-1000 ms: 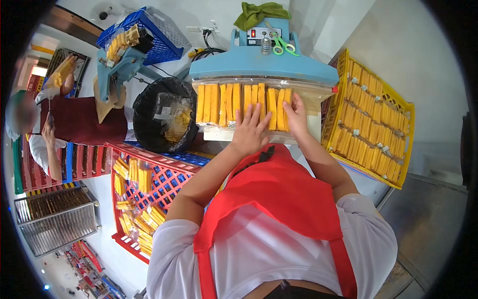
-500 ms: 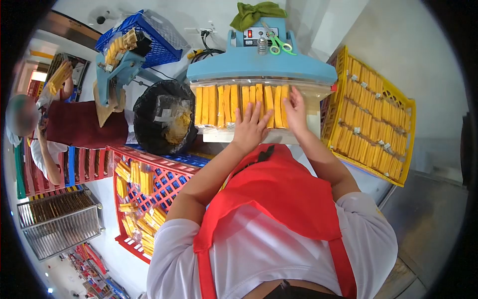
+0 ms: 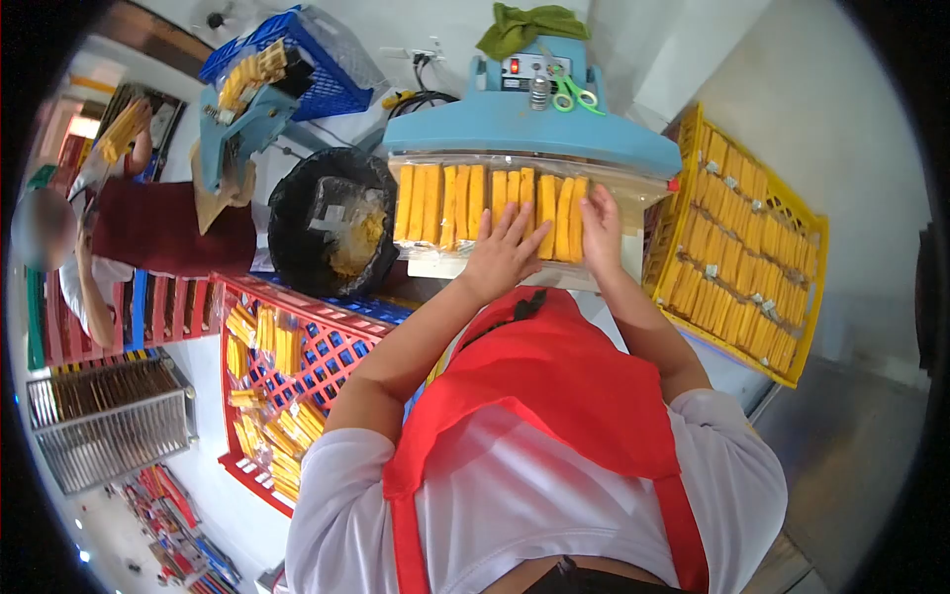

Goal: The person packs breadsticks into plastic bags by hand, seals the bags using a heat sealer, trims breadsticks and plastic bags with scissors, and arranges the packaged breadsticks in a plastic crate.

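Note:
A row of yellow sticks in clear plastic bags (image 3: pixel 462 203) lies side by side along the front of a blue sealing machine (image 3: pixel 529 131). My left hand (image 3: pixel 503 251) rests flat on the middle bags with its fingers spread. At the row's right end, my right hand (image 3: pixel 601 230) touches the side of the last bag, fingers stretched upward and holding nothing. The bags' upper ends reach to the machine's long bar. On top of the machine are green-handled scissors (image 3: pixel 574 94), a small metal weight (image 3: pixel 539 92) and a green cloth (image 3: pixel 529 30).
To the right stands a yellow crate (image 3: pixel 813 287) filled with rows of bagged sticks. A black-lined bin (image 3: pixel 287 233) and a red crate (image 3: pixel 336 351) with more bags are at left. Beyond them, a co-worker in a dark red apron (image 3: pixel 168 228) holds up yellow sticks.
The view has shifted slightly. My right hand stays at the row's right end, its fingers now closer along the last bag. My left hand remains on the middle bags.

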`<state>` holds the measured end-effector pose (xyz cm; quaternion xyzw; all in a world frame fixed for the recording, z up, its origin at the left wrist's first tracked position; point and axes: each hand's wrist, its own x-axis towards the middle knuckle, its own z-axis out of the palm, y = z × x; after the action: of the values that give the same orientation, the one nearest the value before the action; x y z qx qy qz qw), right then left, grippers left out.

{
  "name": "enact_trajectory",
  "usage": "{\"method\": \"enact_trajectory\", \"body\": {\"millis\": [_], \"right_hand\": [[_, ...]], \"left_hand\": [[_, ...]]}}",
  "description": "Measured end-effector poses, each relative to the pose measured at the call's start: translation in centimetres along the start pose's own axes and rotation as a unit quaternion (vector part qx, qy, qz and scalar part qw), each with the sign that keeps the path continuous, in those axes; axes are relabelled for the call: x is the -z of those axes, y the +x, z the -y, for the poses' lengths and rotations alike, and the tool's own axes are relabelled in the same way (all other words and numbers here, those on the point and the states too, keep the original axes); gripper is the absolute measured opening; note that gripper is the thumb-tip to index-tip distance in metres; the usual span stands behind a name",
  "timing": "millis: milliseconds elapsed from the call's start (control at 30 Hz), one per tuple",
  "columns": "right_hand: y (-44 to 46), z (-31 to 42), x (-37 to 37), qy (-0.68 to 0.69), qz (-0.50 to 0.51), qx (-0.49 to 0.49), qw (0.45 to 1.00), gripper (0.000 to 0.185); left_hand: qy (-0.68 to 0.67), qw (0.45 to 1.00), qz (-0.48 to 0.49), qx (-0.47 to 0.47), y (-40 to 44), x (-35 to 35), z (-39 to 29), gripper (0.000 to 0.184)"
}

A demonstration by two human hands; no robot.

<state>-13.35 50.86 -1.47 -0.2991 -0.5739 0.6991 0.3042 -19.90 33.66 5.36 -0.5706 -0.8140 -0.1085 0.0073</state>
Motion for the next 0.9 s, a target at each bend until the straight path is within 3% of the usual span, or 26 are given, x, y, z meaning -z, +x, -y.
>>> {"method": "enact_trajectory", "body": {"millis": [100,167,233,267,333,400,467,500,533,567,600,633,667,700,733,767,800,833,867,900], "right_hand": [[0.7,1.8,0.4,-0.049,-0.006,0.034,0.998,0.048],[0.8,4.6,-0.1,-0.071,0.009,0.061,0.996,0.047],[0.9,7.6,-0.1,-0.098,0.010,0.094,0.991,0.046],[1.0,8.7,-0.6,-0.073,0.003,0.092,0.993,0.037],[1.0,11.0,-2.1,-0.053,0.030,0.092,0.994,0.031],[0.9,12.8,-3.0,-0.049,0.085,0.082,0.992,0.030],[0.2,13.4,-5.1,-0.045,0.144,0.052,0.987,0.029],[-0.3,13.5,-6.3,-0.056,0.177,0.073,0.980,0.026],[-0.7,13.7,-7.7,-0.065,0.206,0.098,0.971,0.022],[-2.0,14.1,-9.7,-0.066,0.228,0.090,0.967,0.022],[-4.4,14.6,-12.1,-0.089,0.289,0.099,0.948,0.022],[-5.7,14.5,-13.4,-0.102,0.327,0.101,0.934,0.022],[-7.0,14.4,-14.8,-0.114,0.364,0.104,0.918,0.024],[-7.8,14.1,-15.7,-0.156,0.466,0.107,0.864,0.033],[-8.5,13.7,-16.7,-0.195,0.561,0.109,0.797,0.044],[-8.3,12.5,-17.3,-0.198,0.577,0.103,0.785,0.044],[-7.8,11.1,-18.1,-0.221,0.654,0.142,0.709,0.052],[-7.9,10.2,-18.7,-0.232,0.693,0.161,0.664,0.056],[-8.5,9.7,-19.5,-0.239,0.729,0.179,0.616,0.060],[-10.5,10.5,-20.6,-0.235,0.716,0.123,0.646,0.056]], "left_hand": [[-0.036,0.999,-0.003,-0.013,-0.4,0.6,0.4,0.076],[-0.067,0.997,-0.046,0.000,-1.0,1.4,0.8,0.065],[-0.096,0.987,-0.120,0.037,-1.6,2.4,1.6,0.040],[-0.098,0.978,-0.166,0.079,-2.4,3.5,2.4,0.018],[-0.080,0.940,-0.259,0.207,-5.3,6.1,4.6,0.007],[-0.037,0.852,-0.446,0.273,-10.5,7.7,8.3,0.007],[0.017,0.781,-0.519,0.346,-18.2,10.1,11.0,0.010],[0.135,0.750,-0.477,0.438,-23.1,10.5,11.7,0.010],[0.182,0.698,-0.491,0.488,-26.8,11.6,11.2,0.009],[0.194,0.650,-0.431,0.595,-31.4,12.1,10.6,0.010],[0.305,0.584,-0.500,0.562,-35.0,11.1,10.4,0.028],[0.345,0.536,-0.423,0.644,-37.5,11.8,8.4,0.046],[0.416,0.494,-0.386,0.658,-40.2,11.0,7.1,0.037],[0.484,0.448,-0.345,0.667,-42.6,9.7,5.8,0.030],[0.486,0.436,-0.335,0.679,-45.0,8.4,4.5,0.030],[0.313,0.462,-0.318,0.766,-47.1,7.0,3.0,0.024],[0.127,0.469,-0.296,0.823,-47.1,7.5,1.6,0.024],[0.035,0.375,-0.363,0.852,-45.4,6.7,0.7,0.034],[0.037,0.433,-0.275,0.858,-49.3,2.3,0.1,0.029],[0.085,0.501,-0.328,0.797,-51.6,-2.4,-0.2,0.042]]}}
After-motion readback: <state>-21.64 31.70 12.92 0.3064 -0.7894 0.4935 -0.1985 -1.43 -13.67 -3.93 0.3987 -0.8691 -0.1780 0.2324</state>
